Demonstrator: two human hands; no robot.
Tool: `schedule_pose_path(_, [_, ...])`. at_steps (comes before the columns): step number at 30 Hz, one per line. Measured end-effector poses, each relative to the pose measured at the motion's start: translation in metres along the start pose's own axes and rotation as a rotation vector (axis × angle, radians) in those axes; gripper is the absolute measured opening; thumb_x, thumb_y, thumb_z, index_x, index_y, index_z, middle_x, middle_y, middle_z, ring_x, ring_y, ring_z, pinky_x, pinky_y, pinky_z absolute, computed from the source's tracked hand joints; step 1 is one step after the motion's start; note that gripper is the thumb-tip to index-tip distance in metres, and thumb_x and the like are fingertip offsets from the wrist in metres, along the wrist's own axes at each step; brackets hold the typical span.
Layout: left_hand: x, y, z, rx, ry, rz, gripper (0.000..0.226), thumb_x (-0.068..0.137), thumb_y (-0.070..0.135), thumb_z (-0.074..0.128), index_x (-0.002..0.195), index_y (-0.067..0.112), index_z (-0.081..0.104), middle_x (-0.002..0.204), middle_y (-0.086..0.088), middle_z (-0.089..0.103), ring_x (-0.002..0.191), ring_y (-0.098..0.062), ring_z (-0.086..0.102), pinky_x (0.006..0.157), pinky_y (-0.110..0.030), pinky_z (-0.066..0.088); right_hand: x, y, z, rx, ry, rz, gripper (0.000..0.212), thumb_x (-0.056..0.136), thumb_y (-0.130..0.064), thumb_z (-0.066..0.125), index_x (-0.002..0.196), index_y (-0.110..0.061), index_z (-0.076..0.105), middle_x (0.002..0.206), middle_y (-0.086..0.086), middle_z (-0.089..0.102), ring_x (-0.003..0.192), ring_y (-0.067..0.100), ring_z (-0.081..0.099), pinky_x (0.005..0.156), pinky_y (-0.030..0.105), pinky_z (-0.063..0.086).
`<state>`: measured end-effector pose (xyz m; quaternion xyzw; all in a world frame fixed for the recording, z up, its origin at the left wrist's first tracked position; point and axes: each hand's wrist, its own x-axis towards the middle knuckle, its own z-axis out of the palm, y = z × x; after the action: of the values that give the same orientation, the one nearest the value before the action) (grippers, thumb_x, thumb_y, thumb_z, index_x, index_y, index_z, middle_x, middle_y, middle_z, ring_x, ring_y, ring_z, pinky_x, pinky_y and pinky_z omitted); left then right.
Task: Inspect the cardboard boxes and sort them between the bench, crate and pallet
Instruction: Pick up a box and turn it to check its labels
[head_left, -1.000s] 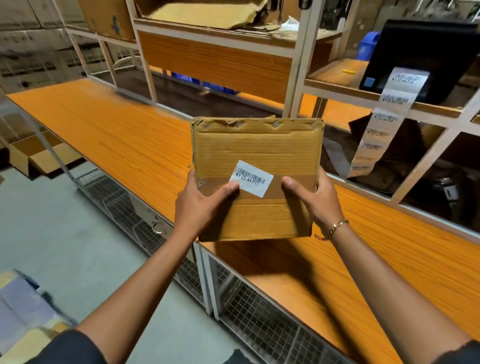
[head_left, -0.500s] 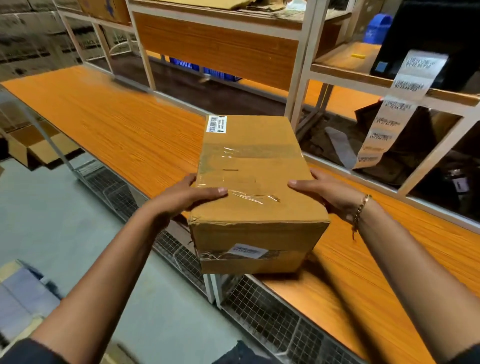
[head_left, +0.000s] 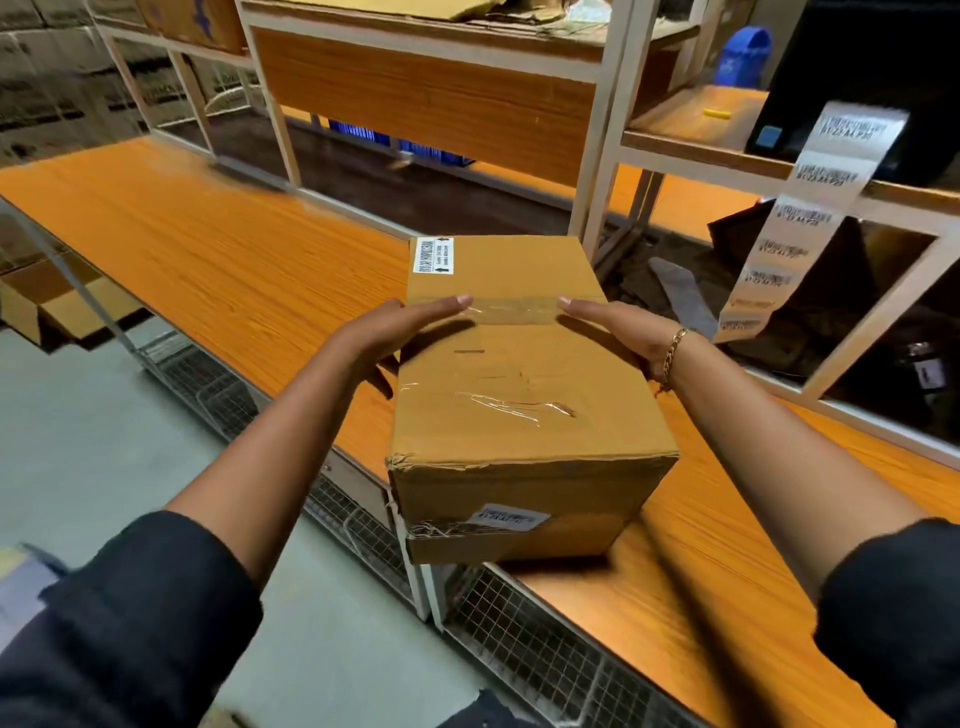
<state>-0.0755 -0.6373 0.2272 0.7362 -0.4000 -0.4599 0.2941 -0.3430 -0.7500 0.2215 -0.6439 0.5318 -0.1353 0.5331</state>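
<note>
You have the brown taped cardboard box (head_left: 519, 374) at the near edge of the orange wood-grain bench (head_left: 208, 249), with its front corner jutting past that edge. Your left hand (head_left: 402, 332) and right hand (head_left: 615, 330) press flat against its sides, fingers straight and thumbs laid over the top. Inspection looks underway. The choice between bench, crate or pallet is, by my judgement, not yet made.

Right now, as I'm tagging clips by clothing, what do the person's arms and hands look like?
The left hand and right hand are bare: no gloves, no rings visible. A dark left sleeve and right sleeve end near the elbows, leaving the forearms uncovered. A gold chain bracelet circles the right wrist.
</note>
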Motion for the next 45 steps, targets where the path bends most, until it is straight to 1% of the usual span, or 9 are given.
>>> schedule_pose_path(8, [0.035,-0.008,0.009,-0.300,-0.018,0.081,0.070,0.060,0.049,0.092,0.116,0.012,0.075,0.115,-0.020,0.076,0.095,-0.038,0.073,0.099,-0.058,0.054,0.016,-0.002,0.001,0.050,0.010,0.051,0.053,0.081,-0.056,0.075,0.114,-0.015,0.067,0.097,0.005,0.074,0.075,0.019,0.070,0.069,0.030,0.055])
schedule_pose_path(14, [0.026,0.007,0.002,-0.297,0.066,0.340,0.039,0.084,0.026,0.084,0.118,0.014,0.070,0.113,-0.004,0.078,0.105,-0.024,0.075,0.087,-0.033,0.058,-0.001,-0.026,-0.006,0.115,0.121,-0.050,0.047,0.076,-0.045,0.084,0.109,-0.016,0.067,0.110,0.009,0.074,0.096,0.024,0.070,0.085,0.036,0.058])
schedule_pose_path(19, [-0.029,0.012,-0.003,-0.512,0.247,0.552,0.075,0.074,0.068,0.071,0.138,0.033,0.052,0.124,0.009,0.070,0.109,-0.015,0.069,0.083,-0.039,0.055,-0.037,-0.021,-0.008,0.473,0.137,-0.416,0.104,0.060,-0.079,0.075,0.146,-0.025,0.051,0.139,0.001,0.064,0.126,0.023,0.062,0.103,0.048,0.050])
schedule_pose_path(25, [-0.065,-0.002,0.014,-0.491,0.133,0.498,0.077,0.056,0.076,0.064,0.128,0.048,0.057,0.113,0.020,0.073,0.105,-0.014,0.072,0.071,-0.038,0.060,-0.067,0.007,-0.011,0.457,-0.009,-0.346,0.111,0.047,-0.094,0.066,0.145,-0.047,0.046,0.149,-0.012,0.054,0.135,0.022,0.052,0.106,0.064,0.039])
schedule_pose_path(29, [-0.074,-0.015,0.029,-0.610,0.084,0.307,0.104,0.048,0.098,0.057,0.137,0.044,0.058,0.128,0.006,0.070,0.117,-0.027,0.068,0.094,-0.065,0.054,-0.081,0.017,0.003,0.451,0.037,-0.187,0.119,0.049,-0.106,0.040,0.152,-0.047,0.037,0.157,-0.005,0.044,0.140,0.030,0.046,0.106,0.071,0.036])
schedule_pose_path(32, [-0.079,0.002,0.045,-0.629,0.148,0.353,0.048,0.095,0.079,0.035,0.118,0.045,0.060,0.089,0.021,0.077,0.080,-0.003,0.076,0.068,-0.033,0.063,-0.081,0.017,0.013,0.527,0.163,-0.135,0.135,0.041,-0.105,0.043,0.158,-0.041,0.025,0.161,0.002,0.040,0.141,0.033,0.042,0.102,0.073,0.033])
schedule_pose_path(34, [-0.080,0.010,0.050,-0.649,0.192,0.404,0.034,0.105,0.059,0.032,0.114,0.042,0.060,0.069,0.022,0.074,0.059,0.005,0.071,0.048,-0.024,0.056,-0.085,0.012,0.017,0.530,0.204,-0.163,0.128,0.045,-0.104,0.047,0.156,-0.041,0.032,0.157,-0.001,0.045,0.134,0.029,0.048,0.100,0.068,0.039])
schedule_pose_path(41, [-0.072,-0.031,0.062,-0.778,0.227,0.477,0.077,0.068,0.063,0.065,0.130,0.019,0.056,0.116,0.000,0.067,0.112,-0.022,0.063,0.081,-0.040,0.051,-0.101,0.030,0.013,0.543,0.175,-0.280,0.118,0.037,-0.098,0.064,0.140,-0.045,0.046,0.137,-0.016,0.056,0.129,0.016,0.053,0.100,0.056,0.043])
schedule_pose_path(45, [-0.077,-0.060,0.055,-0.666,0.111,0.561,0.073,0.061,0.053,0.066,0.130,0.035,0.049,0.127,0.004,0.066,0.115,-0.015,0.065,0.084,-0.032,0.053,-0.108,0.048,0.005,0.581,0.141,-0.302,0.065,0.062,-0.057,0.071,0.122,-0.033,0.062,0.127,-0.005,0.064,0.116,0.021,0.059,0.099,0.064,0.048])
